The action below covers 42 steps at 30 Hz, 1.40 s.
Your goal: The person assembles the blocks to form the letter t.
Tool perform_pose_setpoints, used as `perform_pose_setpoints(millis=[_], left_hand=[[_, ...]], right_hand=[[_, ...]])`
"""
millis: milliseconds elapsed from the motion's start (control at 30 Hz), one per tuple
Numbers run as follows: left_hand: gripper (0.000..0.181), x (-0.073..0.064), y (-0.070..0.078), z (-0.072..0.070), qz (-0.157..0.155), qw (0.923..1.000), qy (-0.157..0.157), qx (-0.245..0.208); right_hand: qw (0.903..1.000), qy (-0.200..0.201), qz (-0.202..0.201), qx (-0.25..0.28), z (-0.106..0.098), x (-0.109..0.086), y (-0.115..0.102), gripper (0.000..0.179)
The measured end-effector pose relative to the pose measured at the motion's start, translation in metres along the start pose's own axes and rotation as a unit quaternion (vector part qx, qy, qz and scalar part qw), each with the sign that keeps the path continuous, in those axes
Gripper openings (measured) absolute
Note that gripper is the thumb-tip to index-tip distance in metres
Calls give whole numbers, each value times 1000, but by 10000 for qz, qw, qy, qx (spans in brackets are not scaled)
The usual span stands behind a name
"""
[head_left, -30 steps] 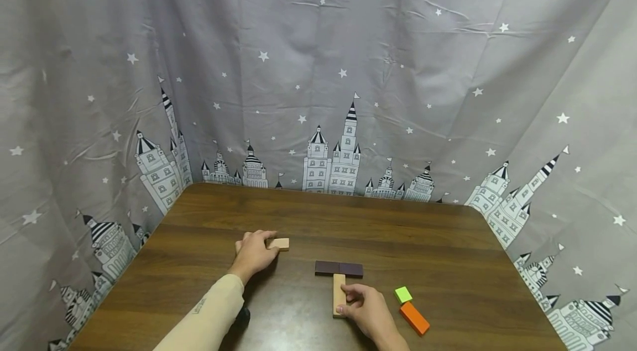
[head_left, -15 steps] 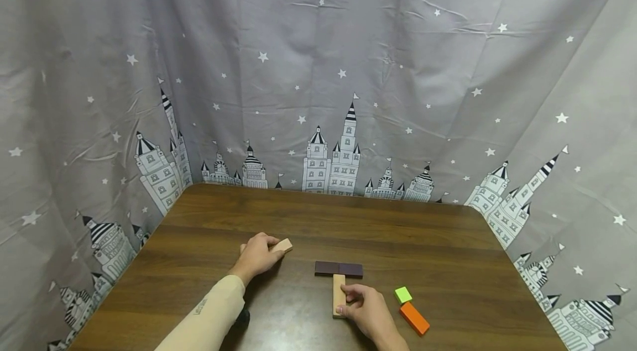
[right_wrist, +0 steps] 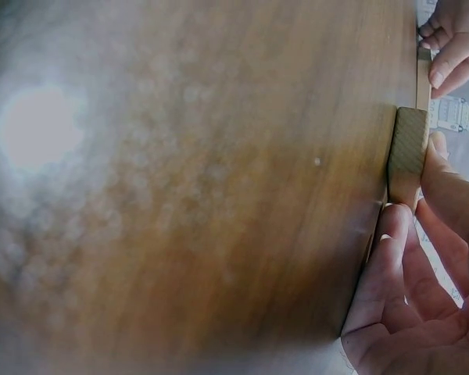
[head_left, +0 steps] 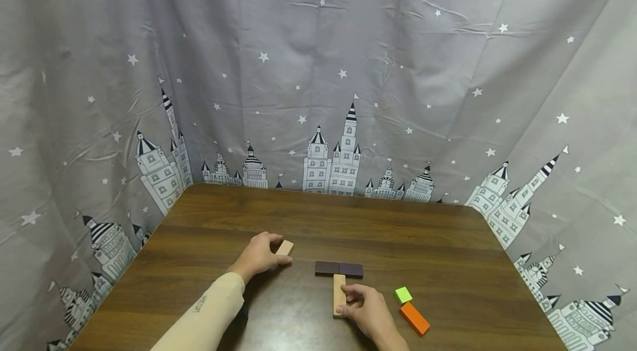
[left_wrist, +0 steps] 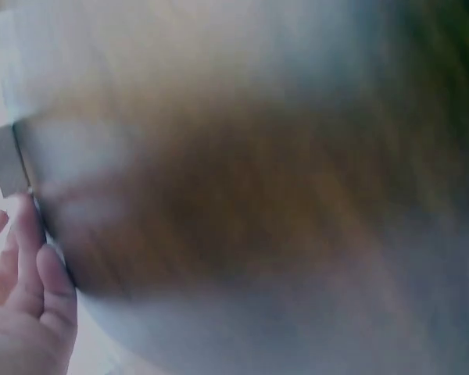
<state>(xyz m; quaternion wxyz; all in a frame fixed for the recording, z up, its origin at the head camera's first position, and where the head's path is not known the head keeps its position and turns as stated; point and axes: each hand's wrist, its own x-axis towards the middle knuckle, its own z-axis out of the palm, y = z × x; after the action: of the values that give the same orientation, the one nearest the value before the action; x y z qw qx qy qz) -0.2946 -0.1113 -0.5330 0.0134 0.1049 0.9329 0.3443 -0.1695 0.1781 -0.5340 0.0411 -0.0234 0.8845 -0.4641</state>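
In the head view my left hand (head_left: 259,254) pinches a light wooden block (head_left: 285,248) between thumb and fingers, left of the table's middle. My right hand (head_left: 368,309) holds another light wooden block (head_left: 339,297) by its right side, lying lengthwise away from me. The far end of that block meets two dark purple blocks (head_left: 327,268) laid end to end near their seam. The right wrist view has the end of the right-hand block (right_wrist: 408,152) beside my thumb and fingers. A block (left_wrist: 6,160) stands past my left fingertips in the left wrist view.
A lime green block (head_left: 403,295) touches or nearly touches an orange block (head_left: 414,318) to the right of my right hand. The brown wooden table (head_left: 398,229) ends at a grey curtain (head_left: 318,63) printed with stars and castles.
The left hand's wooden block has turned from lying sideways to pointing away at a slant, and the left thumb and fingers have spread around it. My right hand stays in place.
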Motion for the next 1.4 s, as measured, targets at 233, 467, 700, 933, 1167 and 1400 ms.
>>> perform_pose_setpoints(millis=[233,467,700,933,1167,1400], left_hand=[[75,-3,4,-12,215,9981,-559,-172],[78,-4,2,-18,55,9913,-1012,-834],[69,-4,2,-17,-31,9921,-897,-879],[66,-4,0,-11,23,9943,-699,-810],[63,-4,7,-4,29,9904,-480,-1297],[62,2,24,19,147,9920,-111,-1247]], right_hand=[[10000,0,-32,8,-1,0,1,43],[9999,15,-93,42,-1,-1,2,43],[9999,37,-108,38,0,-1,2,43],[9999,30,-113,59,0,-1,2,43],[9999,51,-88,36,0,-1,1,43],[10000,69,-60,3,1,0,2,43]])
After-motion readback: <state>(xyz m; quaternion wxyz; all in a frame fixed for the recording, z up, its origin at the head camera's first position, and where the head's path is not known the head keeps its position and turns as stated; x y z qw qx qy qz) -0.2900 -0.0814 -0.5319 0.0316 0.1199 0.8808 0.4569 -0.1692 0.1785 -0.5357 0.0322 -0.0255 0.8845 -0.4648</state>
